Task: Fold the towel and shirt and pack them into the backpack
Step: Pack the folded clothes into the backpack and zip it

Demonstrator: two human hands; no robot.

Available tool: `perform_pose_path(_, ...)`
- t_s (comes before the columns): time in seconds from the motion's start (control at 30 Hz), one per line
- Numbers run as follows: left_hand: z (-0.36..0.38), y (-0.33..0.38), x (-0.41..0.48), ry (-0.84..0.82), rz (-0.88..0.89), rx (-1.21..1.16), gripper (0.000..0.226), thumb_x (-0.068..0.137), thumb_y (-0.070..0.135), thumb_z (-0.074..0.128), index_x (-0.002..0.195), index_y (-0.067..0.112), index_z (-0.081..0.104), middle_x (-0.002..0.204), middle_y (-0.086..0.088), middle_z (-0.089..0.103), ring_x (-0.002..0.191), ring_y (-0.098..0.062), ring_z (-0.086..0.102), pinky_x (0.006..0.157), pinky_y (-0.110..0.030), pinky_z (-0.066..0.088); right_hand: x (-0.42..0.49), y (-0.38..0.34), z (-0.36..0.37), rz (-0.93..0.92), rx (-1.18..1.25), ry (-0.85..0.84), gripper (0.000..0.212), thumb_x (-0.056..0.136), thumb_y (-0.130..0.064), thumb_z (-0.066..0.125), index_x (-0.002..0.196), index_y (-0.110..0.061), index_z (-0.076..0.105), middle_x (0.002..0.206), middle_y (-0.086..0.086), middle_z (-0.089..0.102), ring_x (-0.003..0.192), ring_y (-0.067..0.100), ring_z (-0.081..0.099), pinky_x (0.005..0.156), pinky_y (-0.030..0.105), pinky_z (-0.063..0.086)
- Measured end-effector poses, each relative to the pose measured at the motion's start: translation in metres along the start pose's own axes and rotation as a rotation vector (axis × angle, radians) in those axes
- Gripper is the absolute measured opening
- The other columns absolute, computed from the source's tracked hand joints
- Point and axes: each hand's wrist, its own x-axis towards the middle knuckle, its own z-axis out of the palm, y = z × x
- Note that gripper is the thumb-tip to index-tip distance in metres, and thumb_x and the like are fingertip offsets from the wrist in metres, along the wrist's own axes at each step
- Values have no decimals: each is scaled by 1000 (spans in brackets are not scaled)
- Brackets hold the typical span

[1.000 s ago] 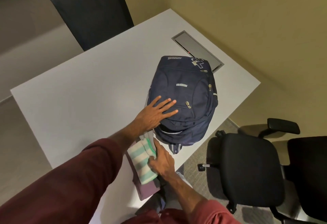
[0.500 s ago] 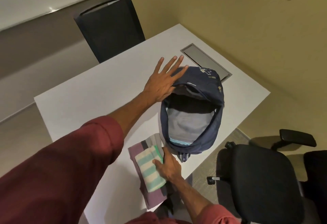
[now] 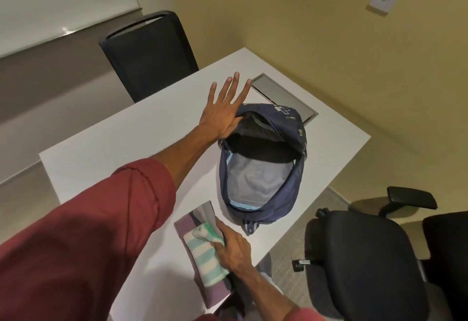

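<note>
Change since earlier: left hand [image 3: 220, 118] had pushed the flap [image 3: 283, 120] farther back, and the mouth of the backpack [image 3: 300, 178] gaped wider.
Shirt [image 3: 187, 227]: purple, folded, flat at near edge of table [image 3: 126, 148], just left of backpack; not yet packed.
Towel [image 3: 206, 257]: green-and-white stripes, folded, stacked on shirt, likely so both go in as one bundle.
Left hand: fingers straight and spread, gripping nothing; palm pressed flap back, probably to keep the mouth clear.
Right hand [image 3: 234, 247]: fingers curled round towel's right edge, apparently set to lift.
Backpack: lay flat, grey lining showing.
Writing: white print on flap, too small to read.
</note>
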Motion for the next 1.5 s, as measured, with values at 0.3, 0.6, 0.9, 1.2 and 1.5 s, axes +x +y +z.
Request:
perform_pose_path(0.3, 5, 4, -10, 31, 37, 19, 99, 103, 75, 41, 169, 29, -17, 178, -12, -20, 166, -34, -11, 128, -60, -10, -1, -24, -54, -156, 241, 258, 55, 100, -28, 62, 149, -51, 52, 144, -30, 62, 126, 2, 62, 104, 31, 53)
perform_pose_path(0.6, -8, 16, -11, 82, 83, 54, 91, 103, 55, 38, 171, 22, -13, 178, -14, -16, 166, -33, -8, 130, -64, -3, 80, 18, -160, 48, 748, 383, 63, 91, -35, 79, 150, -29, 59, 134, -4, 74, 116, 20, 75, 99, 51, 62)
perform_pose_path(0.9, -5, 14, -6, 104, 128, 44, 91, 106, 54, 45, 171, 23, -10, 179, -14, -13, 166, -34, -7, 129, -68, 0, 160, 65, -198, 391, 699, 478, 48, 92, -27, 81, 128, -7, 59, 124, 13, 70, 110, 33, 71, 99, 53, 60)
perform_pose_path(1.2, -5, 11, 0, 74, 111, 3, 87, 106, 65, 32, 172, 24, -8, 179, -13, -14, 166, -32, -8, 129, -67, -3, 186, 53, -214, 511, 50, 352, 47, 104, -29, 60, 128, 10, 70, 134, 29, 67, 128, 44, 61, 108, 45, 50)
perform_pose_path(1.5, 3, 25, -5, -3, 66, -42, 97, 94, 84, 1, 171, 26, -12, 178, -12, -17, 166, -32, -9, 129, -68, -3, 117, 59, -130, -10, -561, 555, 63, 112, -38, 40, 168, -11, 30, 171, 14, 35, 160, 32, 29, 133, 56, 11)
